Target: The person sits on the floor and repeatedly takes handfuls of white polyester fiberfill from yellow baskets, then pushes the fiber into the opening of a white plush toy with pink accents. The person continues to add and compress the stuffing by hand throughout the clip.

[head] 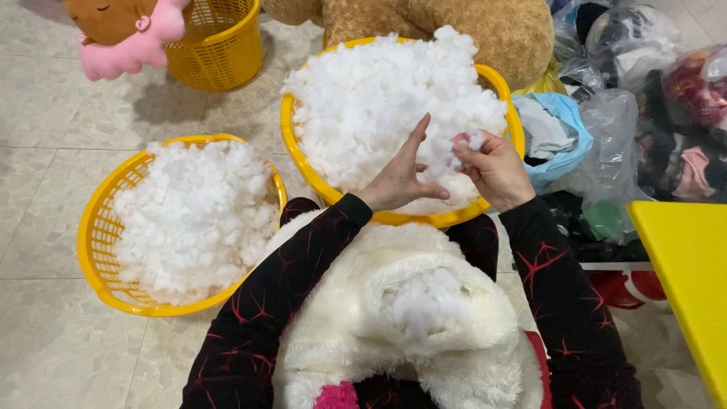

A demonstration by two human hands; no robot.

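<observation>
1. The white stuffing fibre (379, 106) is heaped above the rim of the yellow basket (291, 144) on the tiled floor (45, 159), at the basket's near edge by the hands.
2. It looks very light, soft and springy; a tuft should tear away easily and compress to almost nothing, so pinching a loose clump at the heap's edge suits it.
3. The right hand (496, 170) pinches a small tuft between fingertips; the left hand (401, 178) is spread wide, fingers resting on the heap.
4. A white plush skin (363, 318) lies on the lap, fibre showing in its opening.
5. A second yellow basket (95, 250) of fibre stands to the left.
</observation>
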